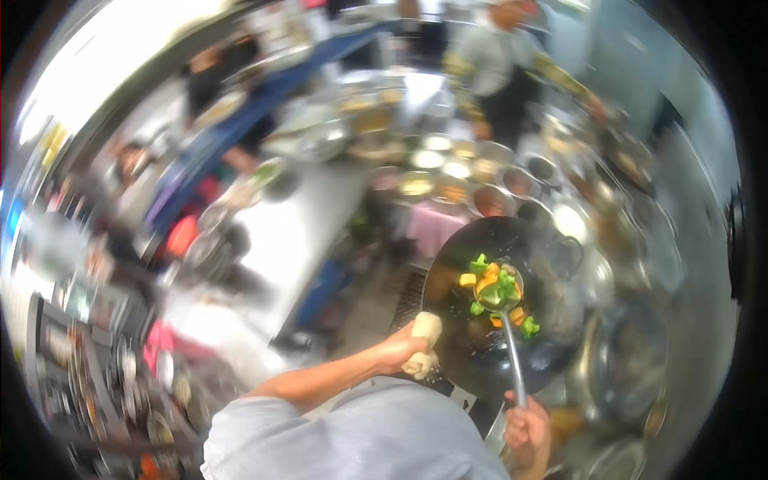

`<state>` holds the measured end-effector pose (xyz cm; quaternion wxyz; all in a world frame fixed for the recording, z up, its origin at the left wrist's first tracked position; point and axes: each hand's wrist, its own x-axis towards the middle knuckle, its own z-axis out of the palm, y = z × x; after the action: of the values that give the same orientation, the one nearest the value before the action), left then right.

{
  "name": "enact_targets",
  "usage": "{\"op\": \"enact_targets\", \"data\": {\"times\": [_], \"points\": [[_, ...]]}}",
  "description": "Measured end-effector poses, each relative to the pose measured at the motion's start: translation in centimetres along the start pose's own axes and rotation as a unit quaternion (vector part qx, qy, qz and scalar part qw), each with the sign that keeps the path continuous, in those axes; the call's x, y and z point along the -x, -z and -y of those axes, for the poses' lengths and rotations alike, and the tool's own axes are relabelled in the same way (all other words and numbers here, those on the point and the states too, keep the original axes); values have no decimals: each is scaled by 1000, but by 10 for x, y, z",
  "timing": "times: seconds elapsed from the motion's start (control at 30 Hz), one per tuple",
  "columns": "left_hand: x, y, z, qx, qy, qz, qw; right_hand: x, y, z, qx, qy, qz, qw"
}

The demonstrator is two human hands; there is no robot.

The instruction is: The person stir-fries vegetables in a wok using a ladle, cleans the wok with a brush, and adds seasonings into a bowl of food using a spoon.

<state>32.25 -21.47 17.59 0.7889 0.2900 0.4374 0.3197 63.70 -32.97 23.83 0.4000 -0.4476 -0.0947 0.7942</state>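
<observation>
A dark wok sits in front of me. Green and orange vegetable pieces lie in it, some inside the bowl of a metal ladle. The fingers of my right hand wrap round the ladle's handle near the wok's front edge. My left hand is closed on a bunched pale cloth at the wok's left rim. Whether the cloth touches the rim I cannot tell.
Bowls of ingredients stand beyond the wok, and large metal pots to its right. A metal counter runs along the left. Behind the bowls stands a person in an apron. The surroundings are blurred.
</observation>
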Motion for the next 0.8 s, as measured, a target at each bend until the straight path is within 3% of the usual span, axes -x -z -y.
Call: {"op": "enact_targets", "data": {"times": [0.17, 0.2, 0.27, 0.4, 0.47, 0.67, 0.8], "points": [[119, 70, 32, 93, -79, -242, 962, -47, -99, -3, 72, -91, 93, 989], [134, 99, 55, 132, -109, -222, 960, -75, -100, -11, 75, -114, 173, 975], [179, 100, 59, 186, -168, -299, 921, -113, -136, -9, 35, -163, 232, 958], [249, 116, 99, 256, -193, -380, 868, -155, -228, -11, -42, -214, 360, 907], [275, 120, 136, 305, -205, -449, 815, -183, -270, -10, -58, -235, 410, 879], [333, 45, 180, 380, -134, -520, 753, -294, -374, 23, -29, -264, 442, 857], [305, 22, 244, 506, -291, -459, 670, -389, -431, 65, 74, -224, 408, 882]]}}
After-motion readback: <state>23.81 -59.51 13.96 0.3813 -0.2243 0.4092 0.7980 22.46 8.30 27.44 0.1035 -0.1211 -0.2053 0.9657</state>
